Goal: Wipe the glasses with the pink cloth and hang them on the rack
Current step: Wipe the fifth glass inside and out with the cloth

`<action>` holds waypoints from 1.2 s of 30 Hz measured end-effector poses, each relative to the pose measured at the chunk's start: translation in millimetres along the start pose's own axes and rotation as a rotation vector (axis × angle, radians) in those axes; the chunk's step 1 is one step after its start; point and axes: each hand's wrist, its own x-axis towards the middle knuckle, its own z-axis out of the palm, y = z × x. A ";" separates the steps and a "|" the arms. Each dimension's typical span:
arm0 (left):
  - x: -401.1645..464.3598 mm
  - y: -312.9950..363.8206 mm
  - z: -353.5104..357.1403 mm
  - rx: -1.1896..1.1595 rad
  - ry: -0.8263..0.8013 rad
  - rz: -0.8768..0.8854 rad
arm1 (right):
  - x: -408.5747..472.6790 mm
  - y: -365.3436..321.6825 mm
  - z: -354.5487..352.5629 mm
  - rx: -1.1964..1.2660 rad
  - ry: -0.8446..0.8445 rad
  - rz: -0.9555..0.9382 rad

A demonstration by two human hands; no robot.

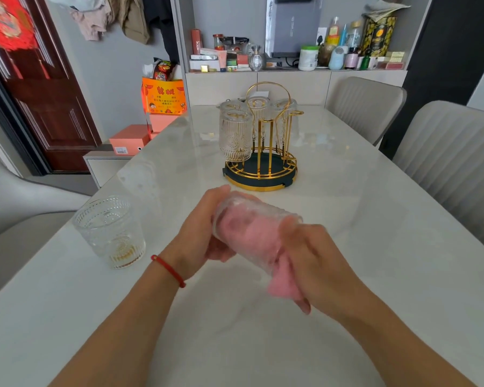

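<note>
My left hand (204, 233) grips a clear embossed glass (235, 210) held on its side above the table. A pink cloth (252, 233) is stuffed inside the glass, and its tail hangs out at the open end. My right hand (313, 263) holds that cloth at the glass's mouth. A second glass (109, 233) stands upright on the table at the left. Beyond my hands stands the gold wire rack (263, 163) on a dark round base, with several glasses (235, 135) hung upside down on it.
The white marble table (347, 219) runs away from me. Grey chairs (444, 157) stand along its right side and another at the left. A cluttered cabinet shelf (291, 60) is behind the table, and pink boxes (129, 141) sit at the left.
</note>
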 end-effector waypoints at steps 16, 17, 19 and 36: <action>1.7 -5.9 10.5 0.026 0.268 0.564 | -0.5 8.0 15.0 1.069 0.118 0.380; 1.8 -5.3 8.5 0.041 0.259 0.527 | 0.3 5.9 14.0 1.007 0.089 0.380; 1.8 -4.0 2.9 0.071 0.183 0.311 | 0.8 1.7 8.9 0.679 0.078 0.365; -6.0 3.6 22.8 -0.196 0.212 0.318 | -0.1 1.7 13.9 0.988 0.101 0.359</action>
